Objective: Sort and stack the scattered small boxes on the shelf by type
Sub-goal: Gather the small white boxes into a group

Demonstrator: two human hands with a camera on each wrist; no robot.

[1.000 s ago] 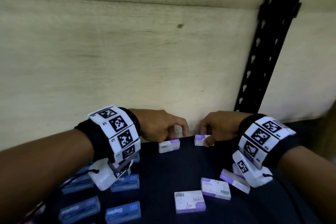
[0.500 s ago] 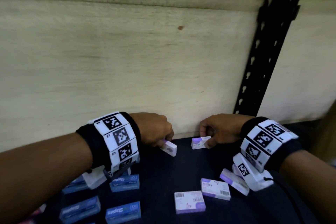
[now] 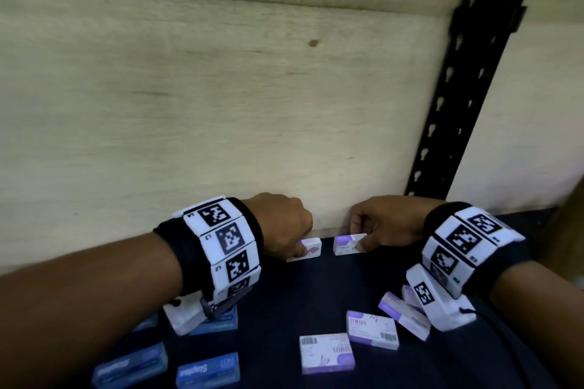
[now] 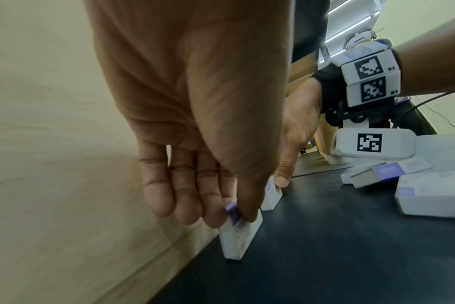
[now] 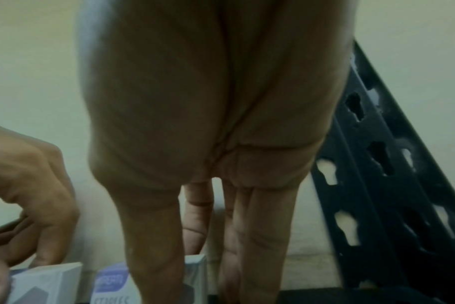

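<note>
Two small white-and-purple staple boxes stand on edge at the back of the dark shelf [image 3: 316,300], against the wooden back panel. My left hand [image 3: 295,248] pinches the left box [image 3: 311,248] between thumb and fingers; the same box [image 4: 240,236] stands upright in the left wrist view. My right hand [image 3: 360,240] pinches the right box [image 3: 344,245], whose purple label [image 5: 109,279] shows beside the thumb in the right wrist view. The two boxes stand a small gap apart. Several more white-and-purple boxes [image 3: 371,328] lie flat at the front right.
Several blue staple boxes [image 3: 207,369] lie at the front left of the shelf. A black perforated upright [image 3: 467,73] rises at the back right. The wooden back panel [image 3: 221,104] closes the shelf just behind both hands.
My left hand picked the left box off the shelf, turned it and set it upright near the back panel. My right hand tipped its box up on edge and kept hold.
</note>
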